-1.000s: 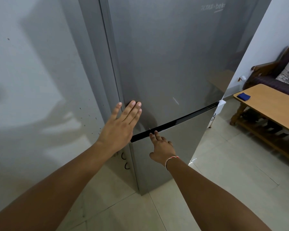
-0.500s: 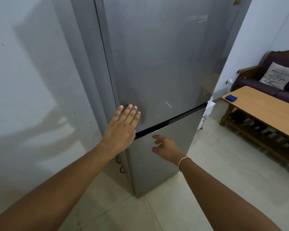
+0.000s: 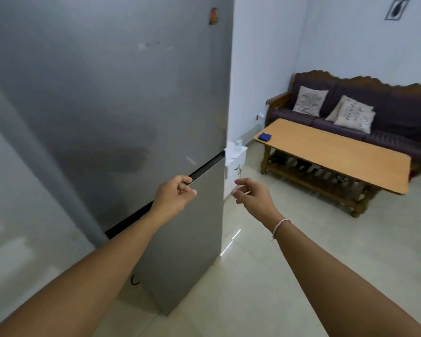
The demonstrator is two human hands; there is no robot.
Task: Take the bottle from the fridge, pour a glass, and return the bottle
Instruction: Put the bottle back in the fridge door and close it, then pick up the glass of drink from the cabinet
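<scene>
A pale tiled floor [image 3: 289,276] is running out from under the camera toward white walls. Nearest, the left hand [image 3: 173,198] is reaching to the grey fridge [image 3: 131,105], its fingers [image 3: 185,184] curling into the dark gap between the upper and lower doors, gripping that edge. Just beside it, the right hand [image 3: 252,197] is hanging in the air off the fridge's right edge, loosely curled and holding nothing. Both doors are sitting closed, so the bottle is not showing. Farther off, a wooden desk [image 3: 338,154] is carrying a small blue cloth [image 3: 264,136], with a dark sofa [image 3: 374,110] and cushions [image 3: 353,116] behind.
</scene>
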